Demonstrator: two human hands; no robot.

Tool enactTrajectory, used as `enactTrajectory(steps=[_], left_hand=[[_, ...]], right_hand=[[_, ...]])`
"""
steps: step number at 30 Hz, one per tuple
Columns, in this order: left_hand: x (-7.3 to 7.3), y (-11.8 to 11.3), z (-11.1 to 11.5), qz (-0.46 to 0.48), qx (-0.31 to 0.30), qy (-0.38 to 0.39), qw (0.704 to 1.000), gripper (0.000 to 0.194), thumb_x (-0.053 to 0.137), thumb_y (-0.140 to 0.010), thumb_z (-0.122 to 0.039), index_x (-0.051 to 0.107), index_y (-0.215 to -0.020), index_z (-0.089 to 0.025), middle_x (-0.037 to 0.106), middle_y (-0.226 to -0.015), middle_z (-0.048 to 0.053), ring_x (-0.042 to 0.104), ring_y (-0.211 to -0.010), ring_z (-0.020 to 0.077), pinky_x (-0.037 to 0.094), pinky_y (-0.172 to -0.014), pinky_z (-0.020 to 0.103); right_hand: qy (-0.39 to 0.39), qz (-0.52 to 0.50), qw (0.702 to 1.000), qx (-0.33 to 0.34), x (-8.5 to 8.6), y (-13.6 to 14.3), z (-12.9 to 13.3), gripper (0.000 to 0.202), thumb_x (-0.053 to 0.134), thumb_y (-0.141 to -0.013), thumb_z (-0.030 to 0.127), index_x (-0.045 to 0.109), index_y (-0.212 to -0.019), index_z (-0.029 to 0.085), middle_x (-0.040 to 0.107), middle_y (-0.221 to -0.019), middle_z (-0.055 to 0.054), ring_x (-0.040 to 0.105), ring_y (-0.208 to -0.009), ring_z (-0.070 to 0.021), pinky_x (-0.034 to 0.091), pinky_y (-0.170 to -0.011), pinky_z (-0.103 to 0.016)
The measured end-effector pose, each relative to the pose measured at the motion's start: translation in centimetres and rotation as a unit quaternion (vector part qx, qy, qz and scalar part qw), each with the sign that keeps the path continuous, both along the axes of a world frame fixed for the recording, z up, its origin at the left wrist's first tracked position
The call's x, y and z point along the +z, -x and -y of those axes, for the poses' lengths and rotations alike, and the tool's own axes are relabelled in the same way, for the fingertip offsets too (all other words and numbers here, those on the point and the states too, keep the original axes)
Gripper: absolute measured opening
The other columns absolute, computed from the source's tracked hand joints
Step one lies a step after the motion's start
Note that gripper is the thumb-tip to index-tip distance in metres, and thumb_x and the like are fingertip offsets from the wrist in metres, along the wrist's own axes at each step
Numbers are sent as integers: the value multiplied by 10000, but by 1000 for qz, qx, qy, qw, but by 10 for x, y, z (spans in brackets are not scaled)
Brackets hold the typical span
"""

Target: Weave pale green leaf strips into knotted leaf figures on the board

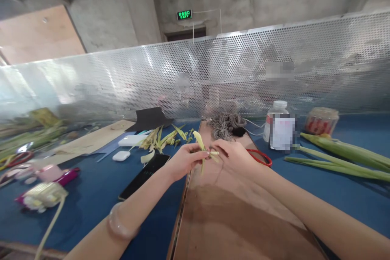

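Observation:
Above the brown board, my left hand (185,160) pinches a small bundle of pale yellow-green plant strips (199,140) between thumb and fingers. One strip points up and others stick out to the side and down. My right hand (232,154) is right beside it, its fingers curled together at the bundle's right side. Those fingertips are partly hidden, and I cannot make out what is between them. Loose yellow-green plant scraps (158,140) lie behind my left hand on the blue table.
A black phone (144,176) lies left of the brown board (231,215). Grey cord (227,125) is heaped at the board's far end, near red-handled scissors (261,157). A bottle (278,107), a jar (322,121) and long green stalks (344,166) are to the right. A perforated metal screen (137,79) stands behind.

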State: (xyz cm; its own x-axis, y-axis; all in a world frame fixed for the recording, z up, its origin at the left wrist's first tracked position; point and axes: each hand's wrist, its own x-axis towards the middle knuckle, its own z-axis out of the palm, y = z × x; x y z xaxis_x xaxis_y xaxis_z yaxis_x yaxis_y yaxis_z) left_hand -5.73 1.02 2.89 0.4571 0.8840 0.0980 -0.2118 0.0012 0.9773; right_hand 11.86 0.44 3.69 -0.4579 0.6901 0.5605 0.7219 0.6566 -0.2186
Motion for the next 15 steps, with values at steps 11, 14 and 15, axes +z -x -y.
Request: enactTrajectory(steps=[11, 14, 15], left_hand=[[-4, 1, -2, -45, -29, -11, 999, 125, 688, -602, -164, 671, -719, -126, 593, -666, 27, 506, -623, 99, 346, -553, 201], [-4, 2, -1, -43, -38, -5, 998, 134, 693, -594, -152, 676, -725, -127, 613, -689, 35, 521, -629, 98, 370, -587, 205], [-3, 2, 0, -37, -42, -2, 998, 131, 694, -594, -152, 677, -722, -127, 617, -688, 34, 523, -623, 95, 379, -599, 207]], right_hand=[[-147, 170, 973, 56, -8, -11, -5, 118, 425, -851, 221, 521, -862, 152, 624, -728, -50, 544, -631, -142, 221, -494, -243], [-147, 179, 971, 62, -8, -10, -3, 91, 433, -840, 179, 517, -851, 147, 619, -705, -41, 540, -618, -139, 214, -486, -242], [-142, 171, 973, 59, -8, -9, -3, 87, 439, -834, 177, 518, -857, 148, 618, -699, -38, 539, -612, -138, 216, -485, -240]])
